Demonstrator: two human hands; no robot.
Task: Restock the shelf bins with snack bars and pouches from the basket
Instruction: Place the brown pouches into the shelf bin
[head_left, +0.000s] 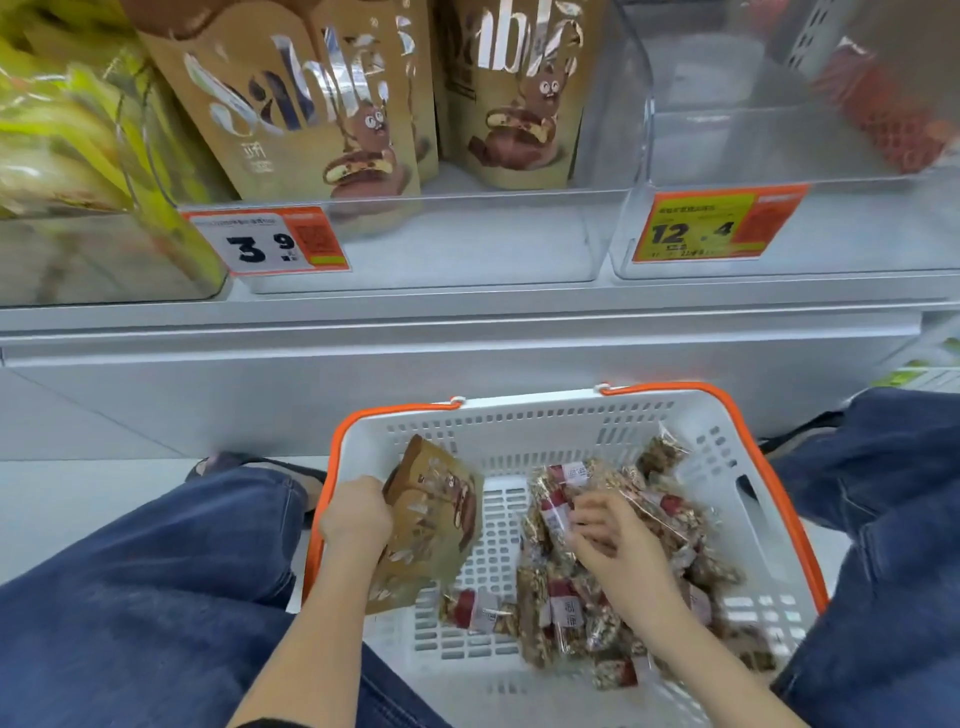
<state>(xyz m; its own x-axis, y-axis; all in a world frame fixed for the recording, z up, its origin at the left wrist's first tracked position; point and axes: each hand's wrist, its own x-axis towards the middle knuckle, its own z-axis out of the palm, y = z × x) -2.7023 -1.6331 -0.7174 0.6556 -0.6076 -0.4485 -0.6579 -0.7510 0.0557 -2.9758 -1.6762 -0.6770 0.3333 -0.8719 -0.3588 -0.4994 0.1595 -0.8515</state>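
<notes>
Both hands are down inside the basket (571, 415), a white plastic one with orange handles that sits on the floor between the person's knees in blue jeans (130, 597). Left hand (356, 517) has its fingers curled round the edge of a brown pouch (431, 525) and holds it tilted up against the basket's left wall, its lower corner hanging over the slotted bottom. Right hand (605, 530) lies on top of the heap of snack bars (576, 608) with its fingers bent down among the clear wrappers; whether it has actually pinched one is blurred, so I cannot tell. The bars (nutty, with red and white labels) fill the right half of the basket, a few spilling toward the middle. Above, on the shelf, a clear bin (467, 244) holds two standing brown pouches (322, 104) of the same design as the one in the left hand, with a white price tag (265, 241) reading 3.9 on its front. Just beside it to the right, another clear bin (857, 228) carries a yellow price tag (711, 223) reading 12.4, and something red and blurred shows at its back right. At far left are yellow-green packets (62, 130) in a further bin.
</notes>
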